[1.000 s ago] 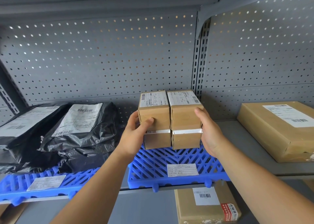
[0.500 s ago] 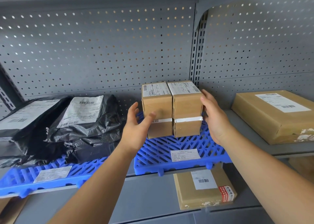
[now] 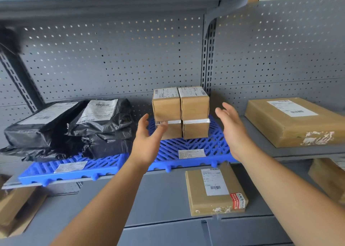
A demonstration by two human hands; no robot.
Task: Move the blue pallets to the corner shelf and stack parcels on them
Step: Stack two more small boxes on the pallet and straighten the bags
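Note:
Two blue pallets lie side by side on the grey corner shelf: the left pallet point(image 3: 97, 166) and the right pallet point(image 3: 211, 148). A block of small brown cardboard boxes point(image 3: 180, 112), two wide and two high, stands at the back of the right pallet. Black plastic mail bags point(image 3: 74, 128) with white labels lie on the left pallet. My left hand point(image 3: 147, 143) is open just left of the boxes, its thumb in front of the lower left box. My right hand point(image 3: 233, 128) is open, apart from the boxes on their right.
A large flat brown parcel point(image 3: 295, 122) lies on the shelf at the right. A brown parcel point(image 3: 214, 191) with a red sticker sits on the lower shelf. More cardboard point(image 3: 16, 208) lies at the lower left. Perforated grey panels point(image 3: 112, 59) close the back.
Both hands have let go of the block of boxes and drawn back and apart. The boxes now rest on the right pallet. The view has pulled back.

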